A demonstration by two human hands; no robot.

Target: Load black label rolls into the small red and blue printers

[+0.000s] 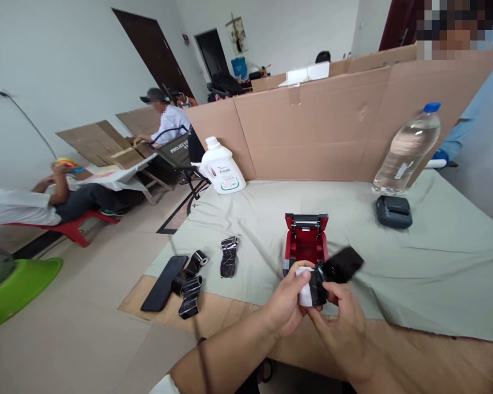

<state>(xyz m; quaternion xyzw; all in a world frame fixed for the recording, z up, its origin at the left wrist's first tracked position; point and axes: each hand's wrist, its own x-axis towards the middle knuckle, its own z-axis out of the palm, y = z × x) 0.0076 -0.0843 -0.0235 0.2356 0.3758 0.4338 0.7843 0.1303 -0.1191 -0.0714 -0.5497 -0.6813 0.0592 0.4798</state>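
Note:
My left hand (286,303) holds a small white paper roll (306,293) wrapped in black plastic. My right hand (345,323) grips the black wrapper (340,266), which sticks out to the right of the roll. Just behind both hands stands a small red printer (305,241) with its lid open. It rests on the grey-green cloth (435,262) covering the table.
Three black-wrapped rolls (229,256) and a black phone (164,282) lie at the left. A white jug (222,167), a clear water bottle (408,148) and a dark printer (393,212) stand further back, before a cardboard wall (312,126). Other people sit at the far left.

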